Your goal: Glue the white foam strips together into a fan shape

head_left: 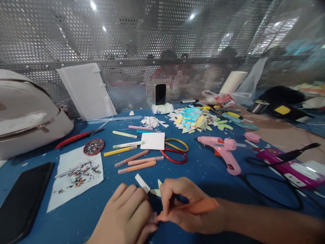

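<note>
My right hand grips an orange marker, its tip pointing left toward my left hand. My left hand is curled, fingers pressed down on small pale paper pieces on the blue table; a white strip sticks out just beyond its fingertips. What lies under the fingers is hidden.
Several markers, a white card and red and yellow scissors lie ahead. A pink glue gun with black cable is at right. Cut coloured paper heap, a propped phone, white bag, sequin sheet, black tablet.
</note>
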`<state>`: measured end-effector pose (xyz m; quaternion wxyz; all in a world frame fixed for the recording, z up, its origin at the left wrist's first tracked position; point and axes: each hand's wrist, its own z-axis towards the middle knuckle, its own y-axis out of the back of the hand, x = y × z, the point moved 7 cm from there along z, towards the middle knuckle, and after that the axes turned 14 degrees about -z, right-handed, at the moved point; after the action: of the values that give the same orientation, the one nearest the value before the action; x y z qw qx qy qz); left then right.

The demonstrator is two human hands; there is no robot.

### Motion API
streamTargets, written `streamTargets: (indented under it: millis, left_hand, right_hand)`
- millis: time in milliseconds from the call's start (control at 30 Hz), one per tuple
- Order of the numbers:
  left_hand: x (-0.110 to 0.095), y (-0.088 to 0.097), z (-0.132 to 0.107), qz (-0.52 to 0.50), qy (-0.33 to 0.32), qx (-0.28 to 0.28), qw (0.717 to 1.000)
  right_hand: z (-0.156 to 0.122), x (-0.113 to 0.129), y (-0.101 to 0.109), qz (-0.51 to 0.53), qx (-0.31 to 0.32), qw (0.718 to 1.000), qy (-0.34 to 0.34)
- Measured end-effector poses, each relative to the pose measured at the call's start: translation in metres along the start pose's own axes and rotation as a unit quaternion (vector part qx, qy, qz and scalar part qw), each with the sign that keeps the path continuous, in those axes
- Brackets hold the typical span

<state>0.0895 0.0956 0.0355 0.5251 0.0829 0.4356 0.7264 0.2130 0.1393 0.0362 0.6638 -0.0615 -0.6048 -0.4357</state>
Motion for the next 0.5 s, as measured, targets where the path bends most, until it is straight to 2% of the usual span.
streamTargets:
  millis: [133, 300, 400, 500]
  left_hand:
    - [-0.009, 0.001, 0.006, 0.011, -0.022, 0.019, 1.000]
    - [-0.019, 0.001, 0.006, 0.005, -0.025, -0.029, 0.999]
    - [-0.026, -0.003, 0.002, 0.004, -0.026, -0.049, 0.998]
    - [-0.028, -0.008, -0.003, -0.010, 0.005, -0.039, 0.999]
  right_hand:
    - [-0.003, 0.002, -0.008, -0.033, 0.013, 0.999, -0.013]
    - [-0.004, 0.030, -0.009, -0.096, -0.041, 0.991, 0.086]
    - [-0.004, 0.042, -0.011, -0.084, -0.013, 0.990, 0.110]
    - [-0.001, 0.043, -0.013, -0.073, 0.025, 0.993, 0.092]
